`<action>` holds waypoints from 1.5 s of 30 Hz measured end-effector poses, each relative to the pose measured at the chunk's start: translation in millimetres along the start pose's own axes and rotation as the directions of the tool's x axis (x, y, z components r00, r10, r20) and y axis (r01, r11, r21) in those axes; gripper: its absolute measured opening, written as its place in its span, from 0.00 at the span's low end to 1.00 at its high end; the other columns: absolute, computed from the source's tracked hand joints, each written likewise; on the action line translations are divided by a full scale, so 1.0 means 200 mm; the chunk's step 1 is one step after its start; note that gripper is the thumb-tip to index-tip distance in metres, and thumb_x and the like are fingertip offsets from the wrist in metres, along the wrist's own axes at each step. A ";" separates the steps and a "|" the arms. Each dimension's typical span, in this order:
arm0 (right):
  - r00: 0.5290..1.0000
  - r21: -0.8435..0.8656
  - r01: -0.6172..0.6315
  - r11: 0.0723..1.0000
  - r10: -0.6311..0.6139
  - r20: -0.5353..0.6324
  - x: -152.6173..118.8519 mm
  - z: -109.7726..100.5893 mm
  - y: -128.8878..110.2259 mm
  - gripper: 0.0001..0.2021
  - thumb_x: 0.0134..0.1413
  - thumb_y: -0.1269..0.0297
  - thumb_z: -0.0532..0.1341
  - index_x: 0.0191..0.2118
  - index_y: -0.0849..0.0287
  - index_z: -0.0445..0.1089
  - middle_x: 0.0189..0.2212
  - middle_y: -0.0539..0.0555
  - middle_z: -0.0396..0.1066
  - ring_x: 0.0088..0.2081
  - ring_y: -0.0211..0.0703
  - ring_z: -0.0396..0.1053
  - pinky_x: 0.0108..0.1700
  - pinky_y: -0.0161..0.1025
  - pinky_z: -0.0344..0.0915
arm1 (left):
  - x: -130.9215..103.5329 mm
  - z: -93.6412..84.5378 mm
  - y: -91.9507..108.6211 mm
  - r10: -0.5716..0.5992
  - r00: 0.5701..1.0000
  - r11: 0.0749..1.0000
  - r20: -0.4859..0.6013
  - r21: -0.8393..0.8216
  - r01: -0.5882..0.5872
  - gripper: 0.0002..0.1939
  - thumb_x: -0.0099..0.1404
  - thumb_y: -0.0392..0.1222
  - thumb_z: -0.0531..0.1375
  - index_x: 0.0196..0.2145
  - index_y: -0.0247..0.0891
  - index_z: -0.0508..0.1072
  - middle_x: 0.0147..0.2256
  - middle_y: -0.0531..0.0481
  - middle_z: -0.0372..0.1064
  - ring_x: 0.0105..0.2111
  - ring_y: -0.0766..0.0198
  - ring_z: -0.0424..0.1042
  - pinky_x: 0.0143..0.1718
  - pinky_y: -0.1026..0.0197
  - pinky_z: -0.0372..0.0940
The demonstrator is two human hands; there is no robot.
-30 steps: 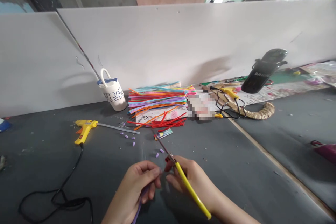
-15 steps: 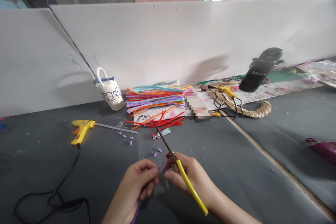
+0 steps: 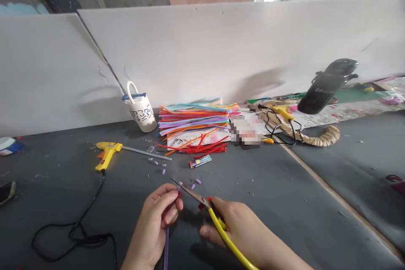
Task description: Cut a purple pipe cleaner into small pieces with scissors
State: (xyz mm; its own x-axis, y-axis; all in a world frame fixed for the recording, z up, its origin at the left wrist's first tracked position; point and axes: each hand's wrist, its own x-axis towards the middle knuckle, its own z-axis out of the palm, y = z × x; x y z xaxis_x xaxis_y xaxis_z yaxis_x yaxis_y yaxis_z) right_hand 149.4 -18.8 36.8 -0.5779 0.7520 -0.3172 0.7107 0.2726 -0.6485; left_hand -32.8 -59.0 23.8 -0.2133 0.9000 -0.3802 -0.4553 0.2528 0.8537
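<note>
A purple pipe cleaner is pinched in my left hand; its tip pokes out past the thumb and its tail hangs below the palm. My right hand grips yellow-handled scissors, whose blades point left and lie at the purple tip. Whether the blades touch the tip I cannot tell. Several short purple cut pieces lie on the grey table just beyond both hands. Behind them is a small patterned box with red pipe cleaners close by.
A yellow glue gun with a black cord lies left, a grey stick in its back. Bundled coloured pipe cleaners, a white tumbler and a black bottle stand along the white partition. Another glue gun is at the right.
The scissors have swung down and left, bringing the blades to the purple tip in my left hand. The view has shifted slightly to the left.
</note>
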 end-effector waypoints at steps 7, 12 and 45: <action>1.000 0.009 0.018 1.000 -0.018 0.025 0.00 0.02 0.00 0.16 0.48 0.47 0.58 0.31 0.56 0.64 0.21 0.47 0.65 0.21 0.35 0.55 0.23 0.31 0.44 | 0.00 0.00 0.00 0.030 0.999 0.997 0.030 0.067 -0.032 0.07 0.56 0.37 0.58 0.23 0.33 0.71 0.17 0.54 0.65 0.14 0.78 0.48 0.16 0.72 0.42; 0.997 0.044 0.017 0.999 -0.020 0.081 0.00 0.01 0.00 0.17 0.50 0.47 0.55 0.28 0.58 0.63 0.21 0.47 0.64 0.21 0.34 0.54 0.22 0.31 0.45 | 0.00 0.00 -0.01 0.042 0.999 0.988 0.029 0.150 -0.045 0.08 0.56 0.39 0.59 0.23 0.33 0.72 0.17 0.54 0.65 0.14 0.78 0.49 0.16 0.71 0.43; 0.997 0.021 0.060 0.998 -0.061 0.040 -0.02 -0.04 -0.06 0.18 0.54 0.52 0.53 0.23 0.59 0.64 0.18 0.46 0.55 0.19 0.31 0.48 0.21 0.30 0.44 | 0.01 0.03 0.05 0.090 0.993 0.976 0.071 0.192 -0.102 0.08 0.55 0.41 0.61 0.25 0.32 0.72 0.18 0.53 0.66 0.13 0.79 0.49 0.14 0.72 0.40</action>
State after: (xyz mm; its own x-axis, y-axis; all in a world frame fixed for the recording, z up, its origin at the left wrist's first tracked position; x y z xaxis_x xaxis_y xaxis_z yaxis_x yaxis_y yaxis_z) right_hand 146.4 -20.0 50.1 -0.6354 0.7096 -0.3046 0.6663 0.3044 -0.6807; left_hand -31.7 -51.7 33.0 -0.1912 0.9421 -0.2756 -0.2569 0.2230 0.9404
